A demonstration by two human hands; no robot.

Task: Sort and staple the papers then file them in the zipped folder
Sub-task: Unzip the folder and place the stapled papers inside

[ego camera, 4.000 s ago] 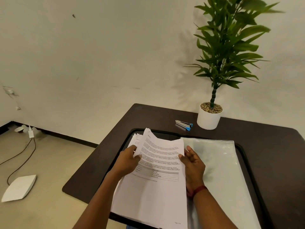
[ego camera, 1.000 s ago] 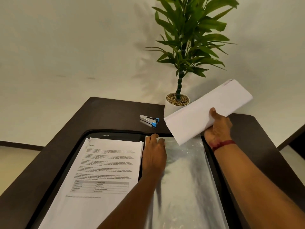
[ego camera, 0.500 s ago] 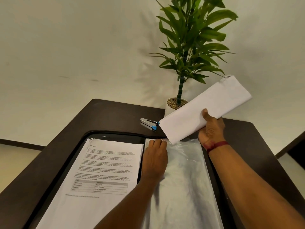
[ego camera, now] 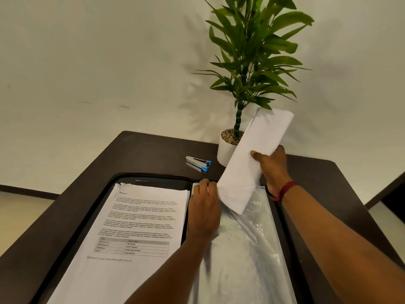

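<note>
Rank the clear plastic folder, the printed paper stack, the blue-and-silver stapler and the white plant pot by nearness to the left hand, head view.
1. Clear plastic folder, under the left hand.
2. Printed paper stack, just left of it.
3. Blue-and-silver stapler, farther back.
4. White plant pot, rearmost, right of the stapler.

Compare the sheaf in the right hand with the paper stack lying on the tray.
The sheaf is held up and tilted, gripped by the right hand; the stack lies flat on the tray. The sheaf shows a blank, curved side; the stack shows printed text and a table. Both are white paper.
</note>
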